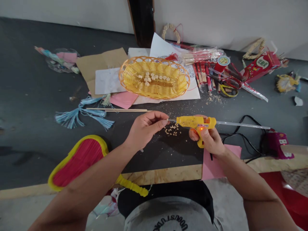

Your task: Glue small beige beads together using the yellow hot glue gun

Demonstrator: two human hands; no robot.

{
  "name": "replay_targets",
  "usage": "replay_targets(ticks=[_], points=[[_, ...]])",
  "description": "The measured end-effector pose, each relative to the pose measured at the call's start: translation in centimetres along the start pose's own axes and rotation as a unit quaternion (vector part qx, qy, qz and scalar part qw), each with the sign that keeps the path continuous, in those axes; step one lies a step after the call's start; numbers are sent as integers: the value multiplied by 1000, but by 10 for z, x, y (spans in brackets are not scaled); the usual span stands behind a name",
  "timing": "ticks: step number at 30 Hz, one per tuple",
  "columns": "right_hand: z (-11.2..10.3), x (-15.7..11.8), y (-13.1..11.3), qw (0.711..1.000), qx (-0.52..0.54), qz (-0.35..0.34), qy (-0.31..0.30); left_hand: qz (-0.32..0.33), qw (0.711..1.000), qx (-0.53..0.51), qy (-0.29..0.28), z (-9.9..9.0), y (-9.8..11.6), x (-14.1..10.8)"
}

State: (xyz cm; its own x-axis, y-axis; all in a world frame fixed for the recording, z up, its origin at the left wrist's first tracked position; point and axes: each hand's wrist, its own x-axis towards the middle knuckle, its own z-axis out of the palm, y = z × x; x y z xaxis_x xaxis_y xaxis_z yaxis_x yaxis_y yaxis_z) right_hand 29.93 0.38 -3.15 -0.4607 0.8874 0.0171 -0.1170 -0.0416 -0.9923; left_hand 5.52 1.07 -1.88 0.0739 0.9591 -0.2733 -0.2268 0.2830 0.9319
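Note:
My right hand (211, 141) is wrapped round the handle of a yellow hot glue gun (192, 122), whose small orange light glows. A clear glue stick (243, 124) runs out of its back. The nozzle points left, at the fingertips of my left hand (149, 128). Thumb and forefinger of that hand are pinched on something tiny and pale at the nozzle tip, too small to make out. Just below the nozzle lie several small cut wooden bits (172, 130) on the dark table. Thin wooden sticks (117, 110) extend to the left behind my left hand.
A yellow wicker basket (154, 91) with small pale clusters stands behind my hands. Scissors (231, 83), red thread (221, 64) and wrapped sticks lie back right. Left are a blue tassel (74, 117) and a red-and-yellow paddle shape (79, 160). A purple box (276, 144) with black cords sits right.

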Motion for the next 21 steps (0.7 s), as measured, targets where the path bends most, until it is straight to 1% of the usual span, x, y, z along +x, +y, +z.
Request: replay_targets(ticks=[8, 16, 21], points=[[-1, 0, 0, 1000, -9, 15, 4, -3, 1000, 2, -3, -1, 0, -1], [0, 0, -2, 1000, -8, 8, -1, -4, 1000, 15, 0, -1, 1, 0], [1, 2, -5, 1000, -14, 18, 5, -3, 1000, 18, -4, -2, 1, -1]])
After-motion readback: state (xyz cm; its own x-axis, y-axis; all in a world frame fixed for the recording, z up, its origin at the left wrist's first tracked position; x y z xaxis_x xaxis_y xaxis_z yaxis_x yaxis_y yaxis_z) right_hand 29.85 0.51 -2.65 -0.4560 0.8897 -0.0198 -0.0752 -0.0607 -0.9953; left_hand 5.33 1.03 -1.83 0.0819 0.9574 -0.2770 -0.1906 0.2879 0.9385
